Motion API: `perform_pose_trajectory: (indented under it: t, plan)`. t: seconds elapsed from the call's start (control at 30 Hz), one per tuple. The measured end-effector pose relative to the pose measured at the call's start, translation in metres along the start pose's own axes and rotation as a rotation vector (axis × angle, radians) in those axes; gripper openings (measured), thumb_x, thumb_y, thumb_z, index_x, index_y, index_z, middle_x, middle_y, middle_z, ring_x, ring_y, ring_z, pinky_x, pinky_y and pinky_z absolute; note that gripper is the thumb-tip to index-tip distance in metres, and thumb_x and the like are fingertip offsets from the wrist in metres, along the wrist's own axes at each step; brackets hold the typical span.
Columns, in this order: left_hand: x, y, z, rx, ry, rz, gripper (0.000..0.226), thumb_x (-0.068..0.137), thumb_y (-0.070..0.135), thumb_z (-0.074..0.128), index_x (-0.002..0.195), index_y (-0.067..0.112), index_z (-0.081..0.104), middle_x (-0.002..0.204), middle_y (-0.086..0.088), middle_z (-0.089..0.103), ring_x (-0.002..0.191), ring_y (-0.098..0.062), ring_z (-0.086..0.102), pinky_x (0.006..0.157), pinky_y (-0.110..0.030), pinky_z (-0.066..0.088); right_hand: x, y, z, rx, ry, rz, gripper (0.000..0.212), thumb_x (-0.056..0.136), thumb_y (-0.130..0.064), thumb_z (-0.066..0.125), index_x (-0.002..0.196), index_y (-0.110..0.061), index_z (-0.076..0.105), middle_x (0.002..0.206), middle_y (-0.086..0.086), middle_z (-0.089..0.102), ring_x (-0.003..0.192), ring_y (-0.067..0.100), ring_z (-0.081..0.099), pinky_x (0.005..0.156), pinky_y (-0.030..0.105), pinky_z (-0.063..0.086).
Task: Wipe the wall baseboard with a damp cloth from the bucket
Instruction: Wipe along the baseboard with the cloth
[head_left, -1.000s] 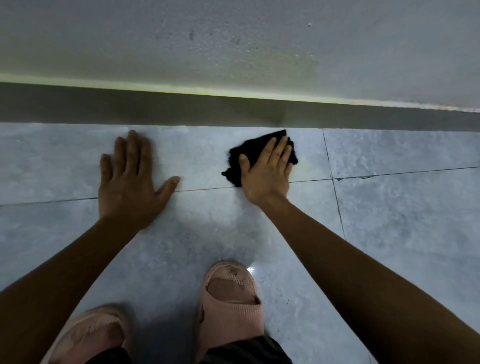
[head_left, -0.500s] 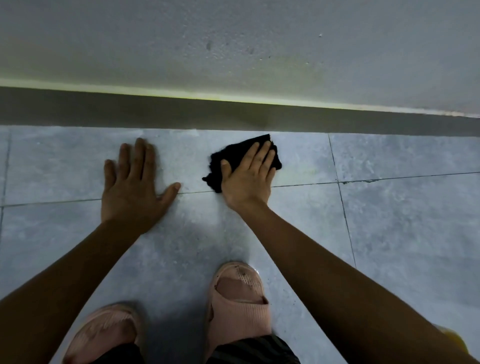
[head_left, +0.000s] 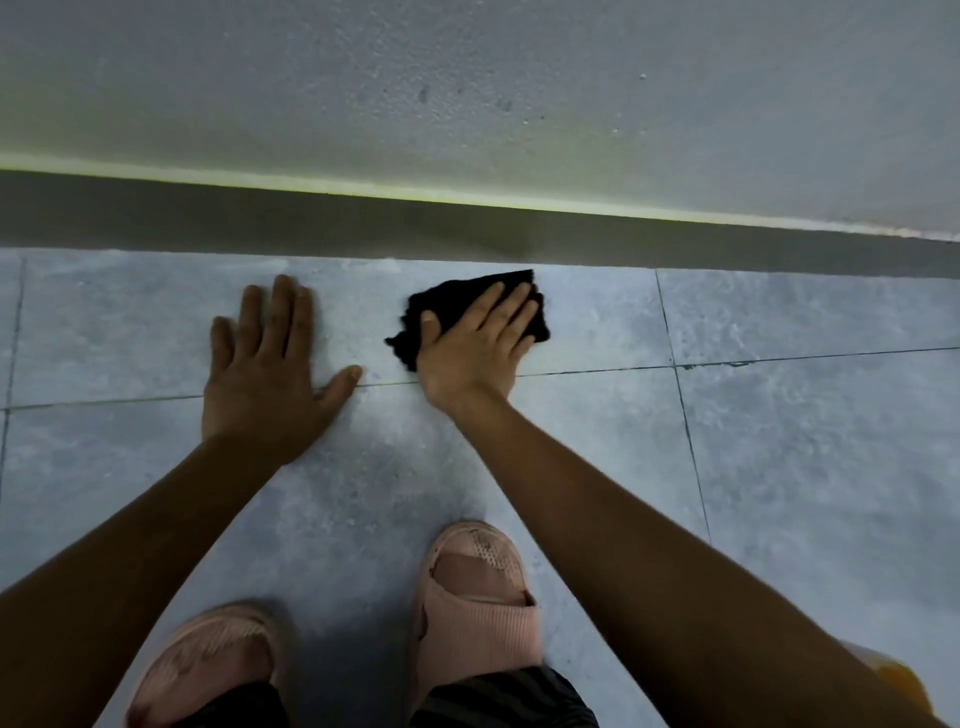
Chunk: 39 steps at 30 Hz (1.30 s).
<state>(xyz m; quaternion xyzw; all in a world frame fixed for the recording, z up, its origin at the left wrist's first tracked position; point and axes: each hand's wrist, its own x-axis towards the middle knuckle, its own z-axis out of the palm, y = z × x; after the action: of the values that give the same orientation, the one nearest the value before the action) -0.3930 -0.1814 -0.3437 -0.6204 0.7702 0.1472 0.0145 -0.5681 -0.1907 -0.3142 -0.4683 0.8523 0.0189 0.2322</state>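
Both hands lay flat on the grey tile floor (head_left: 779, 467). Our right hand (head_left: 475, 345) pressed the black cloth (head_left: 457, 299) down with fingers spread, just short of the dark baseboard (head_left: 311, 221). Our left hand (head_left: 270, 379) rested empty, fingers released, beside it.

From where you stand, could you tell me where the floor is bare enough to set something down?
The tiles right of the right hand and black cloth, running along the baseboard, are bare. So is the strip left of the left hand. It is crowded near the pink slippers; only a narrow gap lies between the hands.
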Motion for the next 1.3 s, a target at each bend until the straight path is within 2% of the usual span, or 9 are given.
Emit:
perform_pose_trajectory:
  t: [0.17,0.27,0.4,0.6,0.73,0.9,1.03,1.1,1.3]
  plan:
    - [0.001,-0.011,-0.001,0.008,0.022,0.009,0.091,0.083,0.068,0.010,0.152,0.010,-0.002,0.161,-0.010,-0.005,0.147,-0.027,-0.006,0.118,-0.047,-0.003,-0.012,0.032,0.005,-0.077,0.019,-0.170,0.082,0.097,-0.055,0.022,0.149,-0.003,-0.014,0.154,0.018,-0.023,0.142,0.030,-0.022,0.115,0.042,-0.009]
    - [-0.005,-0.025,-0.005,0.007,0.026,-0.052,0.091,0.083,0.068,0.010,0.152,0.009,-0.003,0.160,-0.011,-0.006,0.147,-0.027,-0.008,0.117,-0.046,-0.004,0.003,0.047,-0.007,-0.085,0.049,-0.052,0.082,0.097,-0.054,0.023,0.149,-0.001,-0.012,0.155,0.019,-0.020,0.143,0.032,-0.018,0.116,0.044,-0.006]
    - [-0.006,-0.029,-0.005,0.000,0.002,-0.068,0.091,0.083,0.069,0.010,0.152,0.010,-0.003,0.161,-0.011,-0.006,0.147,-0.029,-0.006,0.118,-0.049,0.000,0.018,0.027,-0.012,-0.042,0.048,0.089,0.082,0.098,-0.053,0.023,0.148,0.001,-0.013,0.154,0.021,-0.021,0.142,0.034,-0.020,0.116,0.046,-0.007]
    - [-0.005,-0.028,-0.003,0.015,0.006,-0.082,0.091,0.082,0.069,0.007,0.151,0.010,-0.005,0.160,-0.010,-0.007,0.147,-0.029,-0.007,0.117,-0.049,-0.001,-0.004,-0.022,0.007,-0.131,-0.018,-0.172,0.081,0.098,-0.053,0.020,0.148,0.000,-0.014,0.154,0.020,-0.023,0.141,0.033,-0.022,0.116,0.046,-0.008]
    - [-0.005,-0.030,-0.004,0.011,0.007,-0.064,0.089,0.083,0.068,0.007,0.151,0.011,-0.006,0.160,-0.009,-0.008,0.147,-0.027,-0.008,0.118,-0.048,0.000,-0.016,-0.006,0.011,-0.169,-0.025,-0.385,0.079,0.098,-0.052,0.023,0.149,-0.003,-0.011,0.156,0.017,-0.019,0.142,0.029,-0.021,0.118,0.042,-0.006]
    - [-0.012,-0.045,-0.006,-0.015,0.049,-0.156,0.087,0.089,0.066,0.014,0.150,0.009,-0.009,0.160,-0.012,-0.012,0.147,-0.028,-0.008,0.119,-0.047,-0.001,-0.005,0.029,-0.003,-0.192,-0.009,-0.343,0.079,0.098,-0.053,0.023,0.150,-0.003,-0.009,0.157,0.016,-0.016,0.143,0.028,-0.018,0.118,0.039,-0.005]
    - [-0.016,-0.050,-0.005,-0.036,0.049,-0.172,0.089,0.087,0.066,0.016,0.150,0.009,-0.008,0.160,-0.012,-0.008,0.147,-0.028,-0.007,0.118,-0.047,-0.001,-0.003,0.018,-0.001,-0.189,0.021,-0.273,0.076,0.099,-0.049,0.024,0.150,0.000,-0.006,0.157,0.019,-0.013,0.144,0.031,-0.016,0.117,0.042,-0.005]
    - [-0.016,-0.049,-0.005,-0.021,0.042,-0.173,0.088,0.087,0.066,0.015,0.151,0.009,-0.007,0.160,-0.012,-0.007,0.147,-0.029,-0.007,0.118,-0.048,-0.001,-0.004,0.003,0.002,-0.217,0.010,-0.328,0.076,0.099,-0.048,0.024,0.150,0.000,-0.005,0.157,0.019,-0.011,0.144,0.033,-0.014,0.116,0.043,-0.005]
    - [-0.014,-0.049,-0.008,0.002,0.029,-0.169,0.089,0.086,0.065,0.014,0.151,0.007,-0.004,0.160,-0.014,-0.003,0.147,-0.032,-0.004,0.117,-0.052,0.003,-0.012,-0.025,0.007,-0.295,-0.066,-0.652,0.072,0.099,-0.046,0.027,0.151,-0.004,-0.001,0.158,0.015,-0.009,0.144,0.029,-0.013,0.118,0.043,-0.003]
